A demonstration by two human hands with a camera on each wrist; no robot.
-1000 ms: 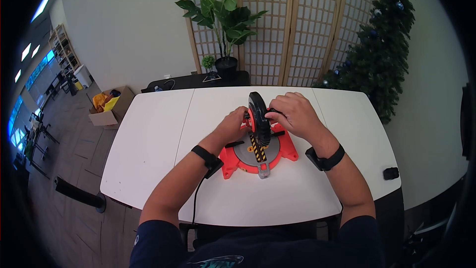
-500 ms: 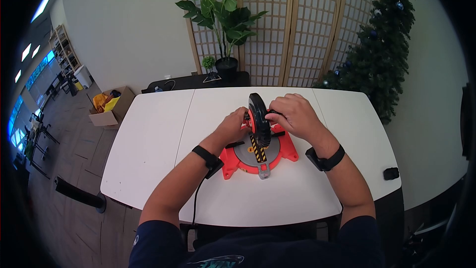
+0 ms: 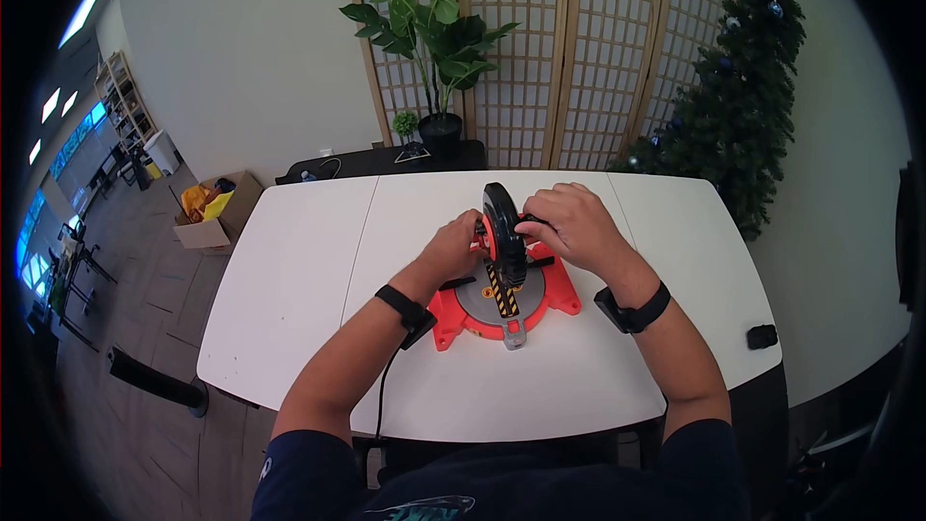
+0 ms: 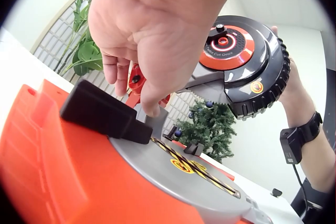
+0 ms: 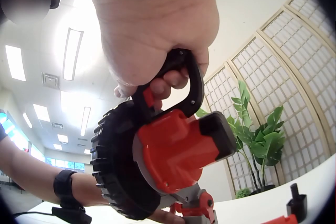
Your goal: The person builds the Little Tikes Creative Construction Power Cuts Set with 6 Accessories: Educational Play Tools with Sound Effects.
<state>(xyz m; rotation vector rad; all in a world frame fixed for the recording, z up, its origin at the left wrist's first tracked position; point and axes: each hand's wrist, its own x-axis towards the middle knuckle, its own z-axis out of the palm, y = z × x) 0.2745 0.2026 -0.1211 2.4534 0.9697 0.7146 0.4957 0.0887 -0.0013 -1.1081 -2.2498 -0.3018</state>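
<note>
A toy miter saw (image 3: 499, 217) with a black blade guard, red body and red base (image 3: 448, 316) stands in the middle of the white table. My right hand (image 3: 571, 222) grips its black loop handle (image 5: 196, 85), fingers wrapped through the loop near a red trigger (image 5: 149, 97). On the other side of the guard, my left hand (image 3: 451, 253) holds the red hinge arm (image 4: 135, 80) at the back, thumb in front and fingers behind it. The saw head is raised above the grey turntable (image 4: 157, 163), which bears a black-and-yellow striped slot. The left fingertips are partly hidden.
The white table (image 3: 289, 280) carries a small black object (image 3: 761, 337) at its right edge. Behind stand a potted plant (image 3: 441, 130) and a lattice screen (image 3: 521, 68). A decorated tree (image 3: 743, 106) is at right; an open cardboard box (image 3: 231, 217) sits on the floor at left.
</note>
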